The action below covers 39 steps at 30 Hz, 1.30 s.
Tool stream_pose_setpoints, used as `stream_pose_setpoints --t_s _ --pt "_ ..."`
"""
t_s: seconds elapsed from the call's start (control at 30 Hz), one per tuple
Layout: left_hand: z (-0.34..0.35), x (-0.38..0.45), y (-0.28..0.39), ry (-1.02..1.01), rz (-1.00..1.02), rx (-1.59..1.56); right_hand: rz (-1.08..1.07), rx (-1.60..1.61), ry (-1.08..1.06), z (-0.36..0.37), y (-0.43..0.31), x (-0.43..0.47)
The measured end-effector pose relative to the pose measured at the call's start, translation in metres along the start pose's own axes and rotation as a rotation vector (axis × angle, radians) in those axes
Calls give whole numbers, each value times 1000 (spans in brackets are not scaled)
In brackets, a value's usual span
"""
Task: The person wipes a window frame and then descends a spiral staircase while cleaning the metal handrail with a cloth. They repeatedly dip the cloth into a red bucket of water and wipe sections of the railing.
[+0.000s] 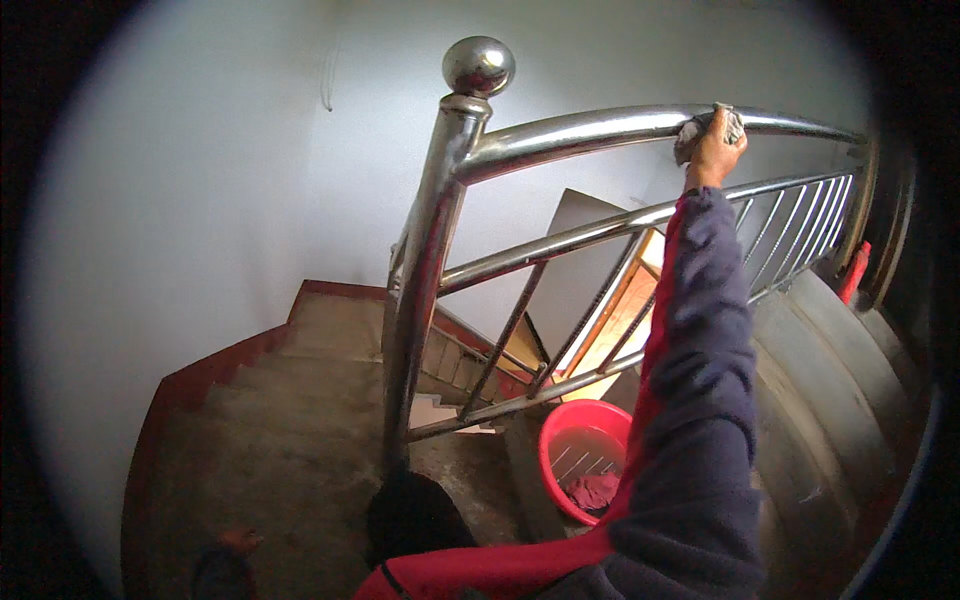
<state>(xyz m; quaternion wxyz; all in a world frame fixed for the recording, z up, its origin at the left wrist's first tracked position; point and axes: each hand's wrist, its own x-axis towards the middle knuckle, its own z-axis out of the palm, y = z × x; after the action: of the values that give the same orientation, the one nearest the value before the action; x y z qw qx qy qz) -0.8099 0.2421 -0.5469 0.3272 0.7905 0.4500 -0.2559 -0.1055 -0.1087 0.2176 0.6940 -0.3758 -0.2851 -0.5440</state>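
My right hand (716,154) grips a crumpled grey cloth (688,141) wrapped over the top handrail (592,131), a thick shiny metal tube. The arm reaches far forward in a dark sleeve. To the left, the rail joins a metal newel post (435,225) topped by a round ball finial (478,66). My left hand (241,538) hangs low at the lower left, apart from the railing; it is small and dim, so its fingers cannot be made out. Below the railing stands a red plastic basin (547,457) of cloudy water with a reddish wet cloth (594,491) in it.
Concrete steps (300,375) lie to the left along a wall with a dark red skirting (225,341). More steps (810,367) curve at the right. Slanted metal balusters (506,337) fill the railing. A red object (854,271) stands at the far right.
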Motion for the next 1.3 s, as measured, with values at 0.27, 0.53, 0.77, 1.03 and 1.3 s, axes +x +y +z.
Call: stream_pose_setpoints --t_s 0.27,0.53,0.77,1.03,1.3 --pt "7 2 35 138 138 45 -463 -160 -352 7 -49 -165" --pt "1 2 63 154 117 239 -639 -160 -916 -26 -55 -313" --pt "-12 -40 30 232 194 -318 -135 -146 -754 -64 -85 -328" --pt "-32 -108 69 74 59 -411 665 202 -226 -140 -88 -361" --pt "-12 -88 31 124 135 -284 223 -147 -577 -144 -30 -441"
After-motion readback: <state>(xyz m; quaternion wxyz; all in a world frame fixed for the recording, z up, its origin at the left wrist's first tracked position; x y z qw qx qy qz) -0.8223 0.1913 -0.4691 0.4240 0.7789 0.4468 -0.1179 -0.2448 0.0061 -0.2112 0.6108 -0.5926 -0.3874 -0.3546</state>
